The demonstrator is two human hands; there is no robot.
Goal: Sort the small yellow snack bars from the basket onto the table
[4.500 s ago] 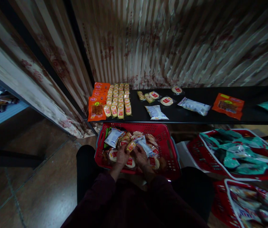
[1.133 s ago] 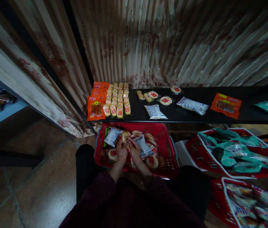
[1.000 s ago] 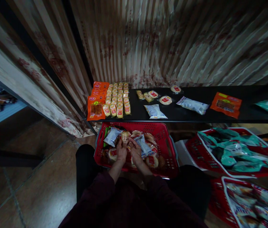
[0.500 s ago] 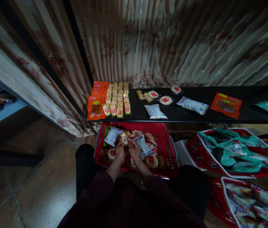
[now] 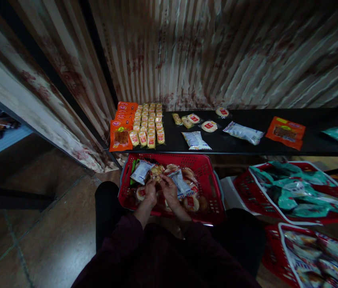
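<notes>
My left hand and my right hand are close together over a red basket. Both have their fingers closed on a small yellowish wrapped snack, one at each side of its lower part. Under and around them the basket holds several round wrapped biscuits. A white and blue packet lies left of the hands, another right of them. On the black shelf beyond, small yellow packets stand in rows beside orange packets.
Loose round biscuits, white packets and an orange packet lie along the shelf. At the right are a basket of teal packets and another of wrapped snacks. A curtain hangs behind.
My hands have shifted very slightly at the snack they hold, and its visible face has turned a little. The basket and the shelf items look unchanged.
</notes>
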